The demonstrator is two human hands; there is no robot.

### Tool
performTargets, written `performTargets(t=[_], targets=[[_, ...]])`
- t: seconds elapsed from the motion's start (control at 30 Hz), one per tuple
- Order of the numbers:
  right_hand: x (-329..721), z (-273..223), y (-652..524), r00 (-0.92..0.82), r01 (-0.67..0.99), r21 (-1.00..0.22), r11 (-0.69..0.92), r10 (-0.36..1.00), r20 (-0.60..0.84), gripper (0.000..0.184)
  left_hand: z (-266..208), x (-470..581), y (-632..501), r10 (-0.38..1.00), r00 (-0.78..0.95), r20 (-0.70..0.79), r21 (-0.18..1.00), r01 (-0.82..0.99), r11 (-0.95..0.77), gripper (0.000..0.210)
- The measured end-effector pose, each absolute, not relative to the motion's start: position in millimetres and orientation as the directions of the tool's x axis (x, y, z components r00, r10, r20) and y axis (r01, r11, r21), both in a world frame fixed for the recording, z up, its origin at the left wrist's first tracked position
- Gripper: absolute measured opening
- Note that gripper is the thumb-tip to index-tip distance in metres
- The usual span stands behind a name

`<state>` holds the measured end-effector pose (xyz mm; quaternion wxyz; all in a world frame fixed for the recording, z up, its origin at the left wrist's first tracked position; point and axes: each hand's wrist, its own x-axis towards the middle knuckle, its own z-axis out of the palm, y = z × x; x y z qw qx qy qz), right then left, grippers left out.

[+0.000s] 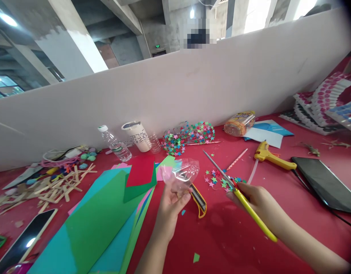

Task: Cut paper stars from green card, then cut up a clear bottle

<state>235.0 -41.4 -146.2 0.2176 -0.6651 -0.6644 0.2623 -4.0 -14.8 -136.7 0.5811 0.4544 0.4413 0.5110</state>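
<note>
My left hand (171, 209) pinches a clear, crumpled-looking piece of plastic (184, 170), perhaps cut from a bottle, between thumb and fingers. My right hand (261, 198) grips yellow-handled scissors (255, 215), their blades pointing up and to the left, apart from the plastic. Just right of my left hand lies a yellow utility knife (202, 205). Colourful star sequins (213, 177) are scattered under and behind the scissors. Stacked coloured paper (102, 217) lies left of my left hand, with a red sheet (141, 171) on top.
A water bottle (115, 144), a white cup (137, 137), star-covered plastic (189, 137) and a snack jar (239, 124) stand or lie along the white partition (164, 91). Right: a glue gun (273, 156) and a corded black tablet (329, 184). Left: wooden sticks (67, 186) and a phone (27, 239).
</note>
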Motion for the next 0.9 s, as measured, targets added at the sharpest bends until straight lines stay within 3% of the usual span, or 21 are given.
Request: performTargets(t=[0.2, 0.3, 0.43, 0.53, 0.7, 0.8, 0.9], targets=[[226.7, -142.8, -45.9, -0.08, 0.803, -0.595, 0.017, 0.994, -0.08, 0.042, -143.0, -3.7, -12.9, 0.995, 0.073, -0.067, 0.978, -0.191, 0.08, 0.033], [224.5, -143.3, -47.5, -0.098, 0.819, -0.574, 0.028, 0.991, -0.092, 0.042, -146.1, -0.1, -13.3, 0.998, 0.06, 0.003, 0.992, -0.127, 0.004, 0.031], [225.6, -145.5, -47.3, -0.104, 0.82, -0.572, 0.027, 0.989, -0.104, 0.041, -144.5, 1.2, -20.2, 0.988, 0.071, 0.138, 0.99, 0.032, -0.14, 0.038], [227.5, -146.5, -45.9, -0.094, 0.822, -0.568, 0.022, 0.991, -0.096, 0.04, -141.6, -0.4, -25.8, 0.972, 0.185, 0.145, 0.967, 0.182, -0.179, 0.04], [226.9, -143.4, -44.4, -0.073, 0.854, -0.519, 0.031, 0.995, -0.061, 0.037, -141.7, 1.0, -23.3, 0.981, 0.163, 0.105, 0.979, 0.158, -0.131, 0.017], [227.5, -139.8, -44.4, -0.08, 0.867, -0.496, 0.036, 0.994, -0.068, 0.033, -144.9, 0.6, -18.0, 0.992, 0.105, 0.072, 0.992, 0.094, -0.082, 0.021], [231.3, -137.5, -44.0, -0.07, 0.892, -0.45, 0.027, 0.994, -0.079, 0.028, -148.7, -2.8, -13.9, 0.996, 0.071, 0.045, 0.988, 0.143, -0.054, 0.026]])
